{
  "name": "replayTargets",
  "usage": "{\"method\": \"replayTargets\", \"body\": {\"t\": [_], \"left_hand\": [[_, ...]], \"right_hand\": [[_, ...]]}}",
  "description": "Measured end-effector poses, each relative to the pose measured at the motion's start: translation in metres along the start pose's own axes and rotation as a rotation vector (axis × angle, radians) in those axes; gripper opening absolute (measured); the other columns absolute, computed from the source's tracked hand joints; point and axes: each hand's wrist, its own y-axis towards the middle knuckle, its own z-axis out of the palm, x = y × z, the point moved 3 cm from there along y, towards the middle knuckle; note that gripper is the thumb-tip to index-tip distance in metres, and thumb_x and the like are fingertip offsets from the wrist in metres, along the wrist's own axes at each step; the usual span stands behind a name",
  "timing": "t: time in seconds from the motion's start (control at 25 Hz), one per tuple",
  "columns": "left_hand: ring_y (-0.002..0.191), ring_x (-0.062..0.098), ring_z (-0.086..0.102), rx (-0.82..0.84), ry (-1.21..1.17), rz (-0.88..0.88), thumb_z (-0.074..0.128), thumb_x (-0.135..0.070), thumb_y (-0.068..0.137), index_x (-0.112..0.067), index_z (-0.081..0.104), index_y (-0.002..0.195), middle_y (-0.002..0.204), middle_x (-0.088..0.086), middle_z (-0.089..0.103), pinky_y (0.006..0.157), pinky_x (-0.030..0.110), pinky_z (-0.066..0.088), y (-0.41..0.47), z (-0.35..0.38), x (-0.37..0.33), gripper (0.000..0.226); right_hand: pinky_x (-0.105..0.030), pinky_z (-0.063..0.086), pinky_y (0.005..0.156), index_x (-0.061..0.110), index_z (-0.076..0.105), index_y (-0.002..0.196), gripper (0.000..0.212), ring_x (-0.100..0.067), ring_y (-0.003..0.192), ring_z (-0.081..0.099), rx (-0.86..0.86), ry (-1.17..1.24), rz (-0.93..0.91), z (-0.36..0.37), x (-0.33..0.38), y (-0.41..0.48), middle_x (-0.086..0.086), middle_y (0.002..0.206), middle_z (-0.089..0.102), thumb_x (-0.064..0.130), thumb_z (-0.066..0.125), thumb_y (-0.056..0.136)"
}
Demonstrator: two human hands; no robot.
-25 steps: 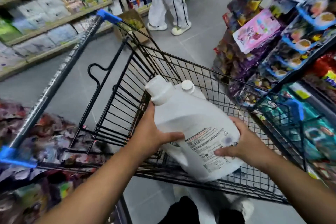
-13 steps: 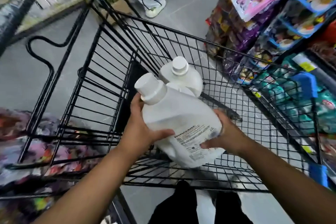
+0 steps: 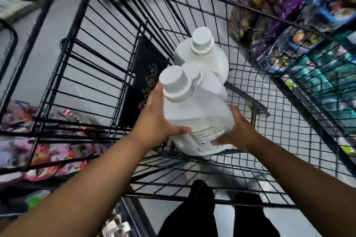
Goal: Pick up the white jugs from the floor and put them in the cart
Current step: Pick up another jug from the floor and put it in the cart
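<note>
Three white jugs in view, all within the black wire cart.

Item 1: held jug, gripped between both my hands above the cart's floor grid. Cap points up and away from me, toward the cart's far end; the long axis runs from the cap down toward my body, tilted. Printed label on the lower face, near the base: dense small text, too fine to read.

Item 2: second jug, just behind item 1 and largely hidden by it; only its cap and shoulder show.

Item 3: far jug, standing upright in the cart beyond the other two, cap on top. No writing visible.

Left hand: fingers wrapped on the left side of item 1, thumb laid across its front above the label.

Right hand: fingers pressed against the right side near the base, thumb on the label's lower edge.

Black panel on the cart's folded seat flap: small round pictograms with figures beside them, not legible.

Packaged goods on shelving to the right, brands blurred. My dark trouser legs stand below the cart's near edge.
</note>
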Motion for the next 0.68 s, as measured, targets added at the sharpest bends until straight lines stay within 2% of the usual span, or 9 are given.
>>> {"method": "replayTargets", "body": {"t": [0.04,0.12,0.28,0.32,0.4,0.48,0.52,0.6,0.68], "left_hand": [[0.129,0.017,0.040,0.007,0.034,0.002,0.095,-0.036,0.050,-0.030,0.012,0.147,0.145,0.001,0.036,0.106,0.030,0.037,0.001,0.002,0.003,0.128],[0.125,0.016,0.042,0.008,0.068,0.008,0.096,-0.033,0.050,-0.027,0.015,0.145,0.143,0.001,0.037,0.102,0.027,0.038,0.003,0.003,0.005,0.125],[0.116,0.012,0.042,0.053,0.140,0.067,0.095,-0.032,0.052,-0.043,0.011,0.139,0.142,-0.001,0.034,0.100,0.027,0.037,0.005,0.014,0.001,0.121],[0.117,0.015,0.045,0.079,0.165,0.084,0.094,-0.032,0.053,-0.047,0.010,0.138,0.143,-0.001,0.034,0.103,0.029,0.038,0.006,0.018,0.000,0.121],[0.119,0.023,0.052,0.140,0.224,0.088,0.093,-0.032,0.054,-0.051,0.011,0.139,0.143,-0.003,0.035,0.104,0.035,0.042,0.007,0.024,0.004,0.120],[0.119,0.025,0.054,0.169,0.271,0.054,0.093,-0.035,0.055,-0.046,0.015,0.144,0.141,-0.004,0.036,0.102,0.037,0.045,0.009,0.022,0.014,0.119],[0.118,0.026,0.054,0.186,0.288,0.042,0.092,-0.035,0.055,-0.041,0.020,0.146,0.140,-0.004,0.036,0.101,0.039,0.046,0.010,0.021,0.020,0.117],[0.117,0.026,0.055,0.210,0.309,0.057,0.092,-0.035,0.056,-0.037,0.028,0.145,0.137,-0.004,0.037,0.099,0.042,0.048,0.009,0.020,0.025,0.110],[0.117,0.023,0.054,0.215,0.302,0.083,0.092,-0.034,0.056,-0.039,0.030,0.143,0.134,-0.005,0.038,0.097,0.045,0.049,0.008,0.022,0.024,0.107]], "right_hand": [[-0.005,0.044,0.058,0.037,0.029,0.121,0.103,-0.004,0.094,0.053,-0.012,-0.021,-0.005,0.002,-0.001,0.001,0.011,0.110,0.054,0.006,0.095,0.048],[-0.005,0.042,0.059,0.035,0.029,0.124,0.104,-0.008,0.098,0.051,-0.027,-0.039,-0.026,0.007,-0.005,0.004,0.010,0.111,0.052,0.006,0.094,0.048],[-0.002,0.042,0.059,0.027,0.034,0.126,0.098,-0.011,0.100,0.050,-0.056,-0.010,-0.052,0.014,-0.005,0.008,0.008,0.113,0.051,0.002,0.092,0.052],[-0.005,0.043,0.060,0.026,0.035,0.128,0.097,-0.013,0.102,0.052,-0.063,0.004,-0.049,0.016,-0.006,0.009,0.005,0.118,0.052,0.001,0.091,0.053],[-0.017,0.049,0.072,0.033,0.036,0.127,0.095,-0.020,0.110,0.055,-0.083,0.008,-0.053,0.022,-0.003,0.012,-0.001,0.129,0.052,0.008,0.093,0.054],[-0.034,0.051,0.088,0.042,0.039,0.127,0.094,-0.022,0.116,0.053,-0.094,-0.036,-0.069,0.030,0.001,0.016,-0.002,0.135,0.050,0.021,0.094,0.053],[-0.035,0.047,0.094,0.041,0.039,0.131,0.096,-0.020,0.118,0.050,-0.096,-0.069,-0.082,0.035,0.004,0.016,-0.002,0.135,0.048,0.024,0.093,0.052],[-0.024,0.036,0.093,0.030,0.041,0.138,0.099,-0.014,0.117,0.042,-0.098,-0.119,-0.112,0.039,0.012,0.013,-0.002,0.135,0.045,0.021,0.092,0.054],[-0.021,0.030,0.093,0.025,0.042,0.140,0.099,-0.012,0.117,0.039,-0.105,-0.141,-0.130,0.039,0.016,0.010,-0.004,0.137,0.045,0.019,0.092,0.055]]}}
